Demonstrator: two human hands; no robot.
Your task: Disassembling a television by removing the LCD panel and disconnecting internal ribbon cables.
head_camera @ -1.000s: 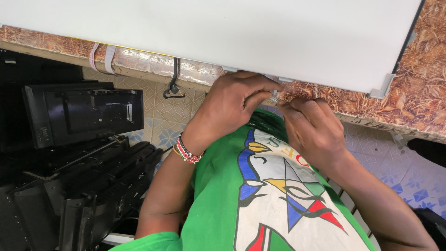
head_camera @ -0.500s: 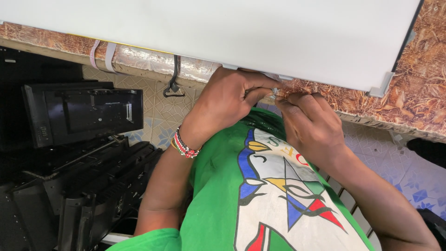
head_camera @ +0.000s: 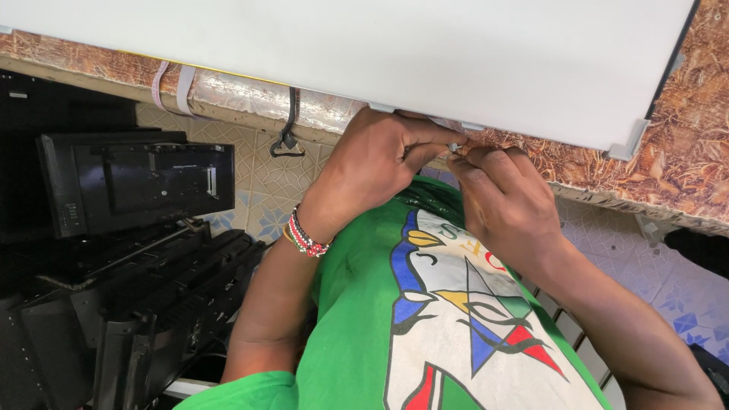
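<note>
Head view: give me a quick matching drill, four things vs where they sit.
Things:
1. large white flat panel
2. beaded red-and-white bracelet
3. black plastic electronics casings
4. small pale strip pinched by both hands

Places:
A. stacked on the floor
B. on the wrist of the left hand
C. lying on the patterned brown tabletop
D. at the panel's near edge

Pairs: 1-C, 2-B, 3-A, 4-D

Two hands, the left hand (head_camera: 380, 163) and the right hand (head_camera: 505, 201), pinch one small metal part (head_camera: 453, 146) between their fingertips. One white panel (head_camera: 395, 53) lies just above the fingers; one beaded bracelet (head_camera: 306, 237) circles the wrist below them; one black cable (head_camera: 287, 121) and two grey ribbon strips (head_camera: 171, 85) hang left of them.
</note>
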